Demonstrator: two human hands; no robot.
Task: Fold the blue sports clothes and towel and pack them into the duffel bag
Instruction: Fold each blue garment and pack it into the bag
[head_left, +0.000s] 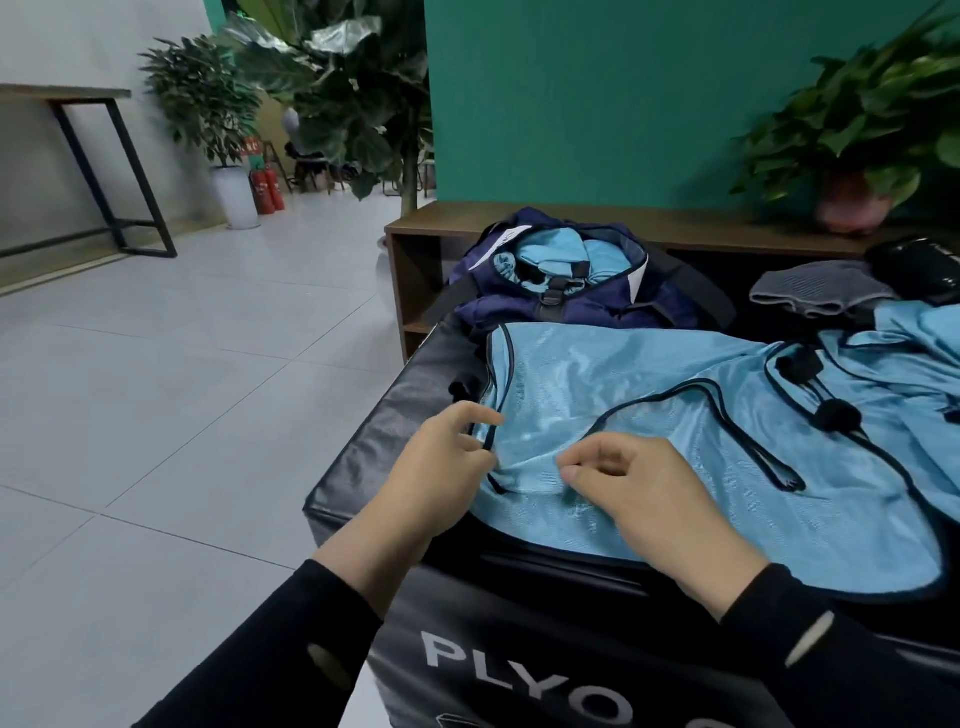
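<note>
Two hands work at the near left corner of a light blue mesh vest (623, 415) spread on a black padded surface (374, 431). On the left, the left hand (441, 467) has its fingers loosely curled at the vest's dark-trimmed edge, thumb and fingertips closing on the trim, though the blur makes it hard to tell how firm the pinch is. Just to its right, the right hand (639, 493) rests on the cloth with fingers curled, thumb and forefinger pinching a small fold of the mesh. Both wrists wear black sleeves (291, 639). Further right lies a second blue garment (893, 374), partly overlapping the first, with black cords and toggles (836, 415) where the two meet. Behind the vest, at the far end of the surface, sits a navy duffel bag (566, 306), open at the top, with blue cloth (556, 260) already inside. A grey knitted item (815, 291) lies to the bag's right. Beyond stand a wooden shelf (415, 254), a teal wall (597, 104) and a potted plant (872, 124).
</note>
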